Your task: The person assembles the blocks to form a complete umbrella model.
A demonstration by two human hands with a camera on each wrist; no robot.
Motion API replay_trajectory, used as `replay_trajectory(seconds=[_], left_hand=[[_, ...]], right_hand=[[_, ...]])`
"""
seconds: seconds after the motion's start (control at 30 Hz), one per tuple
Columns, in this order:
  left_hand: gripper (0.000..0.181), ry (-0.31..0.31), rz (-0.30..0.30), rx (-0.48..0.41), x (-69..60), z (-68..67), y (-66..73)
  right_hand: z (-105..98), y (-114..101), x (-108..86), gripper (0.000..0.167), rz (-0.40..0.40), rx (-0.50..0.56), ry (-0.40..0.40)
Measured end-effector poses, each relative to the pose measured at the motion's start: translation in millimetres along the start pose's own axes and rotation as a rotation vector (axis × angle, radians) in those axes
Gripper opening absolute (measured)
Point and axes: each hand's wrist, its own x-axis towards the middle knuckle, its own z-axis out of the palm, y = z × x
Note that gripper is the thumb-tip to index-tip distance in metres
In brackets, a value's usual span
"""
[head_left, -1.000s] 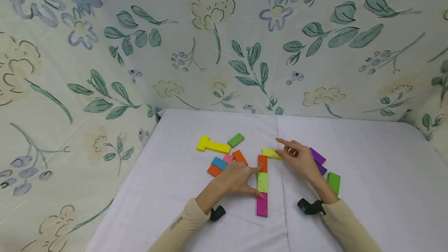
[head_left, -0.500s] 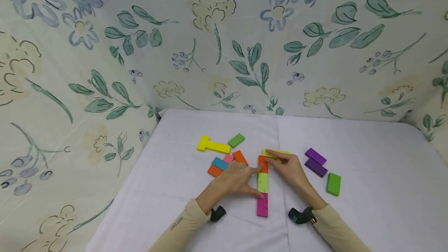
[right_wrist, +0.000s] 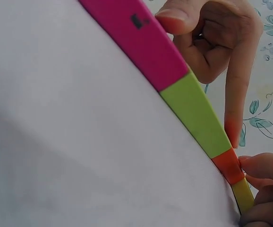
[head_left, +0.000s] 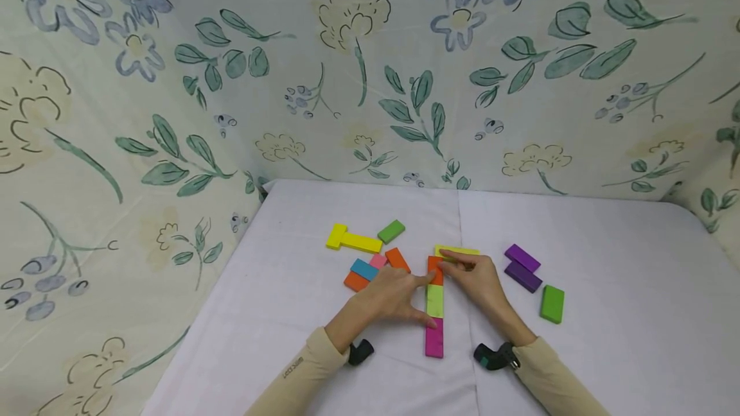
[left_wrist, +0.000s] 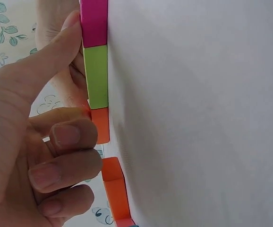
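Note:
A straight row of flat blocks lies on the white cloth: magenta, lime green and orange. A yellow block lies crosswise against the orange block's far end. My left hand spans the row from its left, thumb touching the magenta block and index fingertip touching the orange one. Its other fingers are curled in the left wrist view. My right hand has its index finger extended over the yellow block, with the thumb against the orange block. Its remaining fingers are partly hidden.
Left of the row lie two yellow blocks in a T, a green block, and orange, pink and blue blocks. On the right are two purple blocks and a green one. A floral cloth hangs behind.
My right hand has moved left from the yellow block's right part to its junction with the orange block, then stayed. My left hand has kept its place on the row.

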Motion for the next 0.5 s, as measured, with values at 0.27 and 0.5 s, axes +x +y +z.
replay_trajectory(seconds=[0.27,0.5], left_hand=[[0.074,0.107,0.043,-0.154,1.9,-3.3,-6.6],[0.041,0.419,-0.037,-0.324,-3.7,-15.4,-44.3]], right_hand=[[1,0,-1.2,0.036,-0.014,-0.009,0.019],[2,0,-1.1,0.035,-0.016,-0.006,0.017]])
